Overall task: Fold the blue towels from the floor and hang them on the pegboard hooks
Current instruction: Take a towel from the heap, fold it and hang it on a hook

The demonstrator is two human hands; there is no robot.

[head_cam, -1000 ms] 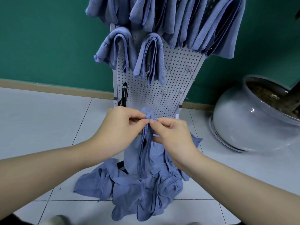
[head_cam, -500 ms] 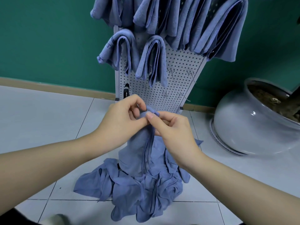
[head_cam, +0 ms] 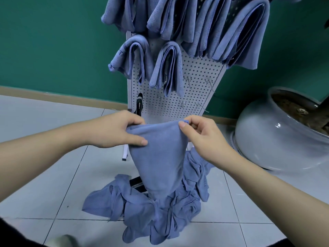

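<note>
- Left hand (head_cam: 117, 130): fingers curled over the top-left corner of the held towel (head_cam: 160, 154), thumb pressed flat on the front face; grip placed at the corner, presumably to keep the upper edge taut and level.
- Held towel: lifted between both hands in front of the pegboard (head_cam: 194, 82), top edge stretched flat, body narrowing downward; lower end reaching the pile, contact with it not resolvable. Held up and spread this way probably so gravity smooths the cloth ahead of the first fold.
- Floor pile (head_cam: 151, 211): remaining blue towels, crumpled on the tiles directly under the held one, close to the board's foot; handy for the next pick.
- Hung towels (head_cam: 165, 66): two folded ones draped over hooks in the middle row, more above; each doubled over so the weight balances on the hook.
- Bare hooks (head_cam: 187, 80): free to the right of the hung pair and in the row below; likely next destinations.
- Right hand (head_cam: 204, 138): thumb and forefinger pinching the top-right corner, other fingers loosely curled.
- Large glazed pot (head_cam: 277, 138): on the floor at right, apart from the pile.
- Stage estimate: folding not yet begun on this towel.
</note>
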